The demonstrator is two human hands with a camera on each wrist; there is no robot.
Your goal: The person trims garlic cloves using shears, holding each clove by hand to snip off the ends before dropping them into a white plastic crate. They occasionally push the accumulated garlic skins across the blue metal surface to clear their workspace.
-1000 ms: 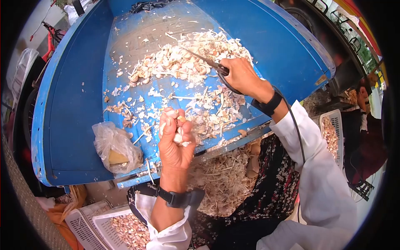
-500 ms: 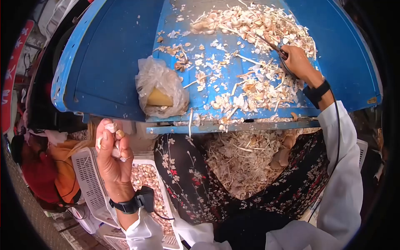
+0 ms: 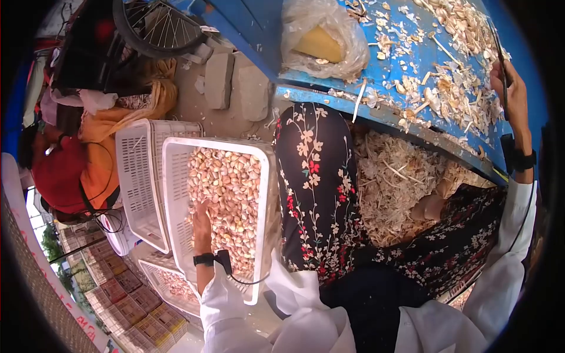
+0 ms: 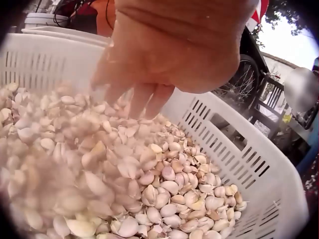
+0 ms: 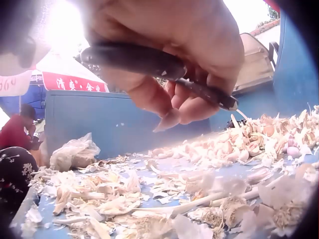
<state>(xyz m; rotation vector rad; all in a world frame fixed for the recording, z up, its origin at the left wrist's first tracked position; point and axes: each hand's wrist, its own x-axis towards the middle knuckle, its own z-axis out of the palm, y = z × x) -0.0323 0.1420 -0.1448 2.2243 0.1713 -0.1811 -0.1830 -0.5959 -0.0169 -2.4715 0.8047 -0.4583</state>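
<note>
The left hand (image 3: pixel 202 226) is let go, its fingers extended and pointing down over the garlic (image 3: pixel 229 182) in the white basket (image 3: pixel 215 143); motion blur hides whether the fingertips touch. That garlic is loose cloves in their skins, plump and teardrop-shaped, pointed at the tip, cream to tan with pinkish and pale purple tints. Some look smooth and faintly glossy, others carry papery, frayed ends. They cover the basket floor in a thick layer, and its slotted walls rise above them.

The right hand (image 3: pixel 513 94) grasps the dark-handled scissors (image 3: pixel 501 65) above the blue cart (image 3: pixel 250 29). Below it, more cloves (image 3: pixel 459 23) lie heaped, paler and mixed with dry skins and stalks; in the right wrist view, at least 1 among them shows purple. Flaky white and tan scraps (image 3: pixel 435 97) and long pale stems spread nearer the cart's edge.

A clear bag (image 3: pixel 353 59) with a yellow block (image 3: pixel 319 44) inside sits at the cart's corner. A pile of husks (image 3: pixel 382 170) fills the space between the person's 2 legs, which are in black floral cloth (image 3: pixel 312 206).
</note>
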